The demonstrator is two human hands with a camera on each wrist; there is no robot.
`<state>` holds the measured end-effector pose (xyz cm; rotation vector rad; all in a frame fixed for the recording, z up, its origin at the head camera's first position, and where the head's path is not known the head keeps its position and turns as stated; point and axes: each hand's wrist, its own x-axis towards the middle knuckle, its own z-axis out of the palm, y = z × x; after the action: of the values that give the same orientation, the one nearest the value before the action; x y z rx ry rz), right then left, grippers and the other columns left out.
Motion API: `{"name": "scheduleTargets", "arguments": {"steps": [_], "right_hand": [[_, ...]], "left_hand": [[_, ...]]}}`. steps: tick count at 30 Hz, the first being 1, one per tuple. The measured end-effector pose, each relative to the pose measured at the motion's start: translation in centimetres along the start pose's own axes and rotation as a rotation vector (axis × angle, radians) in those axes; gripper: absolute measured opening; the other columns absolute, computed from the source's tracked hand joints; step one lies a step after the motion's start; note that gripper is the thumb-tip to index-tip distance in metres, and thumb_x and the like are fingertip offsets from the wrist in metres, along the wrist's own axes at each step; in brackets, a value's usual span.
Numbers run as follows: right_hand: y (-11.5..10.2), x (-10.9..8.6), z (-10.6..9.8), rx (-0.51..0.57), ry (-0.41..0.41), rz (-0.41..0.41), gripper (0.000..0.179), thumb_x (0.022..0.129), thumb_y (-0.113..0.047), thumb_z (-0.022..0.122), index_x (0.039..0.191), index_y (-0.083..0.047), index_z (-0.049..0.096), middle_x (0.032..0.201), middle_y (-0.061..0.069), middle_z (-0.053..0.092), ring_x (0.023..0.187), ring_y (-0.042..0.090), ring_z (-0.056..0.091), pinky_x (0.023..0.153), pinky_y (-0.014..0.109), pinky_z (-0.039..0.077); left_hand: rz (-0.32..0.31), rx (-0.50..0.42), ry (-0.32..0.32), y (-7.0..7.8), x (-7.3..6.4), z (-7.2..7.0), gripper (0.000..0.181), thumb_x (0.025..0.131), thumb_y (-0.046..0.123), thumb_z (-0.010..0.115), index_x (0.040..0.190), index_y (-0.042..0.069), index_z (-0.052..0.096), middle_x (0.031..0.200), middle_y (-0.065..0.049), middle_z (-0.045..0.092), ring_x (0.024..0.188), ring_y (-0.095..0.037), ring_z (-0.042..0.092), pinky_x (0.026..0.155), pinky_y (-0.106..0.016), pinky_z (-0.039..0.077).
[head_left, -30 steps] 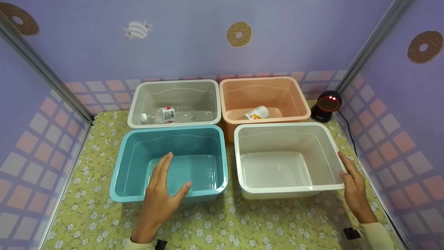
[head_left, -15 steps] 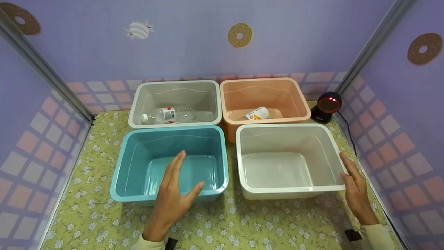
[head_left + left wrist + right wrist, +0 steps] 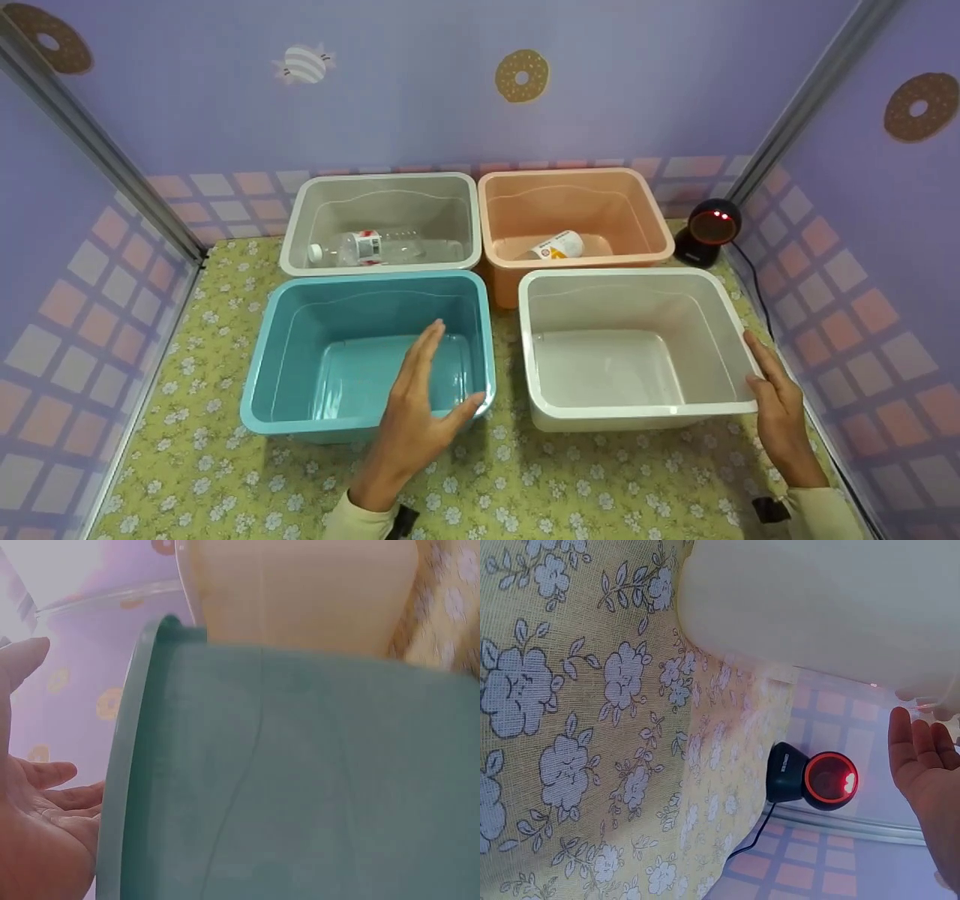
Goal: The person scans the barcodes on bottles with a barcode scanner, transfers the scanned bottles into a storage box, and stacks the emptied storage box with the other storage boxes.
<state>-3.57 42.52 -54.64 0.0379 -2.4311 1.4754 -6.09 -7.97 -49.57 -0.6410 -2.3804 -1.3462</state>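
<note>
My left hand (image 3: 416, 427) hovers over the front rim of a blue bin (image 3: 367, 431), its fingers straight and thumb spread, holding nothing. In the left wrist view the same hand (image 3: 45, 832) shows beside the bin's rim (image 3: 120, 765). At the right side of a white bin (image 3: 637, 412), my right hand (image 3: 784, 420) holds the rim, thumb and fingertips against it. The right wrist view shows my right fingers (image 3: 922, 746) near the white bin's outer wall (image 3: 802, 607); much of the thumb is out of sight.
Behind stand a grey bin (image 3: 300, 217) holding a clear plastic bottle (image 3: 367, 246) and an orange bin (image 3: 664, 217) holding a white bottle (image 3: 561, 244). A black scanner (image 3: 709, 229) with red lights stands at the back right, its cable along the wall. Flowered cloth (image 3: 570, 487) covers the table.
The left hand has moved right across the blue bin's front. The white bin and my right hand have shifted slightly right, and the gap between the front bins is wider.
</note>
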Motion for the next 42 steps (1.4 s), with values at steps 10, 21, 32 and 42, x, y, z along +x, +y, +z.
{"name": "scheduleTargets", "arguments": {"steps": [10,21,32,42], "right_hand": [[0.2,0.0,-0.2,0.004,0.000,0.002,0.055,0.120,-0.009,0.031,0.175,-0.013,0.034,0.181,0.004,0.029,0.165,0.009,0.024,0.120,0.009,0.026],[0.1,0.2,-0.4,0.031,0.010,-0.009,0.055,0.119,-0.007,0.031,0.174,-0.011,0.035,0.180,0.007,0.030,0.164,0.010,0.025,0.122,0.012,0.027],[0.4,0.1,-0.6,0.024,0.017,-0.003,0.055,0.119,-0.006,0.031,0.174,-0.009,0.035,0.180,0.005,0.030,0.164,0.010,0.026,0.123,0.012,0.025],[0.5,-0.2,-1.0,0.101,-0.005,-0.001,0.055,0.119,-0.005,0.038,0.174,-0.006,0.032,0.180,0.006,0.030,0.163,0.009,0.030,0.117,0.013,0.035]], "left_hand": [[-0.015,-0.071,-0.060,1.6,0.4,2.5,0.099,0.098,0.038,0.087,0.173,0.003,0.031,0.175,-0.021,0.035,0.160,-0.044,0.038,0.122,-0.065,0.041],[0.033,-0.160,-0.092,2.9,0.9,5.1,0.099,0.097,0.030,0.089,0.171,-0.001,0.032,0.176,-0.022,0.033,0.160,-0.042,0.038,0.122,-0.062,0.043],[-0.004,-0.276,-0.124,3.9,0.8,7.9,0.102,0.097,0.036,0.089,0.174,0.006,0.030,0.180,-0.021,0.025,0.163,-0.041,0.032,0.123,-0.063,0.042],[-0.052,-0.278,-0.149,3.5,0.3,9.8,0.105,0.096,0.038,0.089,0.176,0.010,0.026,0.182,-0.024,0.014,0.164,-0.044,0.027,0.119,-0.060,0.046]]}}
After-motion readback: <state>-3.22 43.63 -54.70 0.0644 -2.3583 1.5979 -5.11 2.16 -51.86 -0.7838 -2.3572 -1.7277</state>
